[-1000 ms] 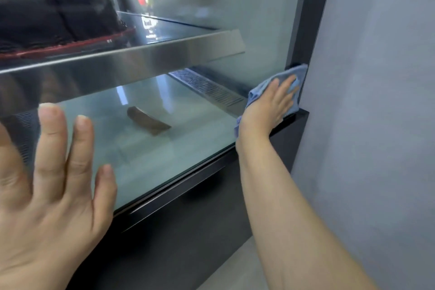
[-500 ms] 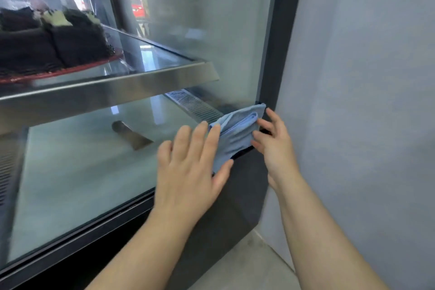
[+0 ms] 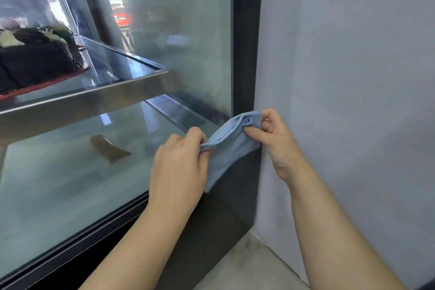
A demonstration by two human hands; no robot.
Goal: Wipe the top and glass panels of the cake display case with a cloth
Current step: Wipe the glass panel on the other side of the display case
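Observation:
The cake display case fills the left of the head view, its front glass panel point(image 3: 70, 183) framed in black and ending at a black corner post point(image 3: 246, 37). A light blue cloth point(image 3: 229, 148) hangs folded in front of the case's lower right corner. My left hand point(image 3: 181, 167) pinches the cloth's left top corner. My right hand point(image 3: 275, 141) pinches its right top corner, close to the post. Between the two hands the cloth is stretched, off the glass.
Inside the case, a steel shelf point(image 3: 94, 99) carries a dark chocolate cake point(image 3: 35, 56) on a red board. A brown object point(image 3: 108, 148) lies on the case floor near a vent grille point(image 3: 176, 110). A grey wall point(image 3: 353, 77) stands right of the case; concrete floor point(image 3: 247, 263) below.
My right hand stopped pressing the cloth on the glass corner. My left hand came off the glass, moved right and took hold of the cloth. Both hands now hold it apart from the glass.

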